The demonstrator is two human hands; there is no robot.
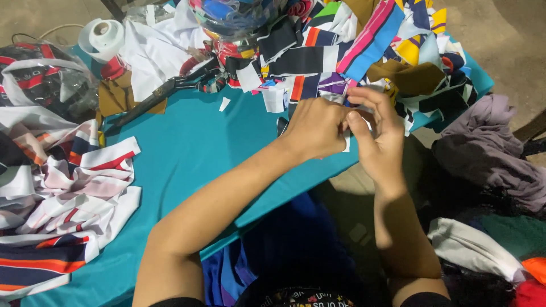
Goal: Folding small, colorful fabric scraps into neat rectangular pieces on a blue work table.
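Left hand point(315, 126) and right hand point(376, 132) meeting at far edge of teal-covered surface point(187, 153), both pinching small white fabric scrap point(346, 140) between fingers. Scrap sitting just below heap of multicoloured fabric strips point(364, 51). Black scissors point(165, 91) lying well apart to left. Striped cloth pile point(68, 193) resting at left edge. White tape roll point(102, 35) sitting at far left.

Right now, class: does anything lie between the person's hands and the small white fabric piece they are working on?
Nothing visible does. The left hand and right hand already pinch the white fabric piece between them, at the teal table's edge.
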